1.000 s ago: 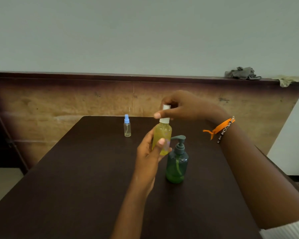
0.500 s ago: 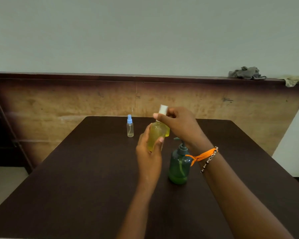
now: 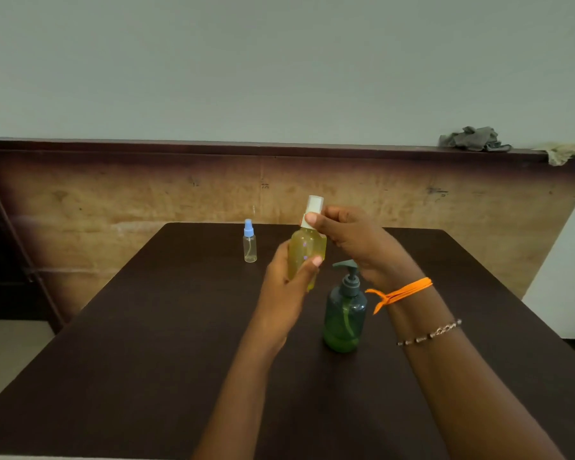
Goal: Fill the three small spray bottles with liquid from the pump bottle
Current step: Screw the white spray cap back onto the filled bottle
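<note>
While the left hand (image 3: 287, 287) grips the yellow spray bottle (image 3: 306, 252) upright, the right hand (image 3: 349, 240), pinching its white cap (image 3: 312, 212), should apparently twist squarely.

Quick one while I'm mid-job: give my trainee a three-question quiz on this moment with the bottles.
1. True or false: the left hand holds the yellow spray bottle off the table.
2. What do the right hand fingers pinch? A) white cap B) pump bottle C) blue-capped bottle
3. Fill in: the blue-capped bottle stands ____ on the table.

Key: 1 true; 2 A; 3 upright.
</note>
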The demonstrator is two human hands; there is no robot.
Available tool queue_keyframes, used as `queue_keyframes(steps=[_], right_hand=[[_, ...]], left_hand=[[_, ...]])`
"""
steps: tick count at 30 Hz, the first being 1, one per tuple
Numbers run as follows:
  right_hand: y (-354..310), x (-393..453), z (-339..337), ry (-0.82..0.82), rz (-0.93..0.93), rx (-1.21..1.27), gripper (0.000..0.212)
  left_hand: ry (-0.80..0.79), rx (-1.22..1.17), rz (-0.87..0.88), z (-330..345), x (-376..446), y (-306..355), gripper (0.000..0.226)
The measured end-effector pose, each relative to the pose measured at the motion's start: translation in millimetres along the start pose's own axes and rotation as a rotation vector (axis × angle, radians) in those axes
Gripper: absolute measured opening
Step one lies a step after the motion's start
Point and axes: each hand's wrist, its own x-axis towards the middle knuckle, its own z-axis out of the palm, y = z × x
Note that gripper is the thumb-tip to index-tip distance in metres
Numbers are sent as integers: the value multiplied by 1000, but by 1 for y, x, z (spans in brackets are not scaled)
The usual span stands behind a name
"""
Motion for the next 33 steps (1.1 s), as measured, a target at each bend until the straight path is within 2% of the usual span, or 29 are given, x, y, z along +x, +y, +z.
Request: queue_keyframes(steps=[2,3,5,7,8,10,11,13,18,21,25,27,29,31,33], right_hand=[[3,1,10,112,-11,-72,19],[2,-1,13,133,-17,-86,21],[-5,-8,15,58,-42,-16,21],[-15,-16,11,-124,-69,129,21],[-20,-19,10,-209,-74,167,21],[-26,-21,8,-322,-82,155,24],[-27,-21,9,-340,-86,129,24],[-26,-18,12,-293,-77,83,21],[-13,-11,17,-116,-8,102,20],[-2,-4,22,-33,17,89,21],[10,4,28,2,10,83,23],[18,10,31,11,-8,37,29],[31,17,37,102,-62,-66,35],[50,23,47,180,-117,-169,29],[67,24,61,146,-122,-195,21]], left_hand=[[91,179,116,5,-1,-2,36],[115,170,117,6,-3,0,35],[83,-127,-45,5,-6,13,35],[-113,-512,-254,-5,-5,22,52],[-224,-657,-302,-11,-4,23,57],[-447,-892,-304,-18,-2,21,59],[-509,-939,-296,-20,-1,19,59],[-493,-875,-269,-18,0,15,64],[-219,-453,-179,-15,6,10,72],[-70,-249,-154,-15,11,5,56],[82,-33,23,-15,16,-12,50],[147,23,52,-17,17,-21,45],[185,43,62,-22,21,-31,41],[208,10,1,-30,26,-42,55],[221,-63,-57,-38,33,-50,76]])
